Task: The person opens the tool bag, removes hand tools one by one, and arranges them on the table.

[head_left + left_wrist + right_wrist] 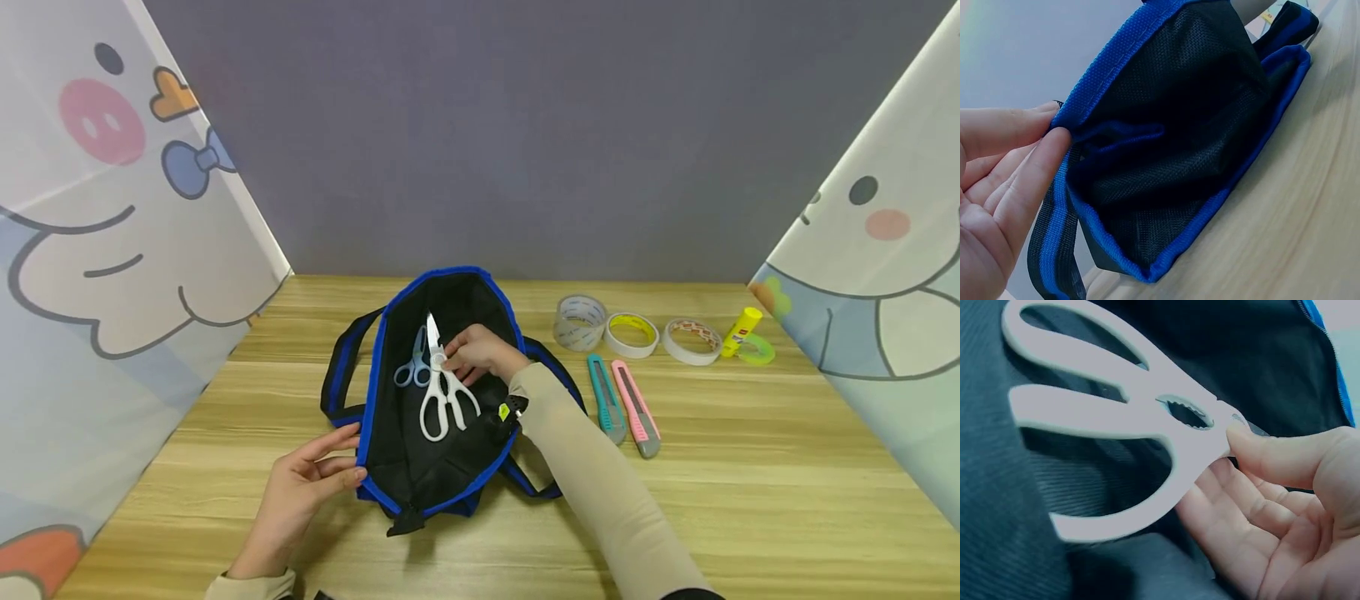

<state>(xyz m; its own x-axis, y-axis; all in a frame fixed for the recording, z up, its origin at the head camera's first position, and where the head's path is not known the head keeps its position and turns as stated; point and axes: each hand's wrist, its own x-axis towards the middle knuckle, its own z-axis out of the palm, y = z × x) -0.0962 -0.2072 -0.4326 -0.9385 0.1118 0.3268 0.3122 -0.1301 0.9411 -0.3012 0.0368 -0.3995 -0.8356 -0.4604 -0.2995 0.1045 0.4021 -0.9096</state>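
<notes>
A black bag (487, 292) with blue trim stands open on the table. Inside its mouth my right hand (483, 352) pinches white-handled scissors (444, 398) near the pivot, blade pointing up and away in the head view. The right wrist view shows the thumb on top of the scissors (1147, 406) and the fingers beneath. Beside them in the bag lie smaller blue scissors (414, 371). At the bag's left rim my left hand (303, 483) pinches the blue edging (1079, 106) between thumb and fingers. The bag's floor is mostly dark.
Right of the bag lie a teal box cutter (606, 400) and a pink box cutter (636, 408). Behind them are a clear tape roll (579, 333), two white tape rolls (632, 346), a yellow glue stick (742, 332) and a small green tape roll (763, 352). Bag handles (341, 367) stick out at both sides.
</notes>
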